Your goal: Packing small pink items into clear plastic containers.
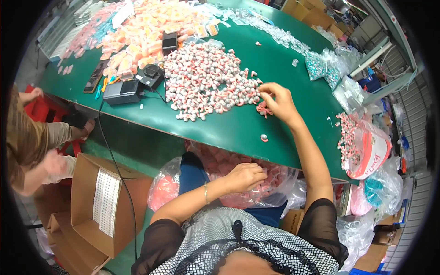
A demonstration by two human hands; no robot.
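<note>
A large heap of small pink-and-grey curved pieces (206, 78) lies on the green table (293, 142). At the heap's right edge is my right hand (278, 101), its thumb and fingers drawn together; whatever they pinch is too small to name. Just below those fingers sits a little cluster of pink pieces (263, 110). One loose piece (264, 137) rests nearer the table's front edge. My left hand (246, 178) is held with curled fingers above a clear plastic bag of pink pieces (270, 183) at my lap; its grip's contents are hidden.
Orange-and-clear plastic parts (142, 32) cover the far left. Black devices (123, 91) and a phone (95, 77) lie left of the heap. A tipped red-and-white bag (373, 146) spills pieces at right. An open carton (103, 201) stands lower left, near another person (34, 137).
</note>
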